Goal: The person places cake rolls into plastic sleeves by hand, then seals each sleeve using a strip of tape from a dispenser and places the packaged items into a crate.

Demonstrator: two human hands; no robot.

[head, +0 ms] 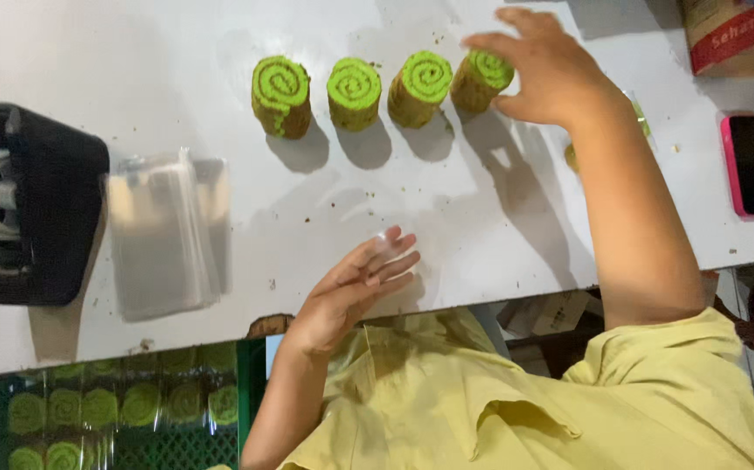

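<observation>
Four green spiral cake rolls stand in a row on the white table (pixel 177 78), cut faces up. The right hand (pixel 542 65) reaches across to the one at the right end, the fourth roll (pixel 481 78), fingers spread wide over it and touching its far side; the roll leans a little, and the hand is not closed around it. The other three, the first roll (pixel 281 94), second roll (pixel 353 92) and third roll (pixel 420 87), stand just beside each other, apart from the hand. The left hand (pixel 355 283) lies near the table's front edge, fingers loosely open, with a small clear wrapper (pixel 387 244) at its fingertips (whether it is pinched or only touched I cannot tell). To the left lie a stack of clear bags (pixel 164 231) and a black tape dispenser (pixel 33 204). A pink phone (pixel 753 165) lies at the right, and wrapped green rolls fill a crate (pixel 116 409) below the table.
</observation>
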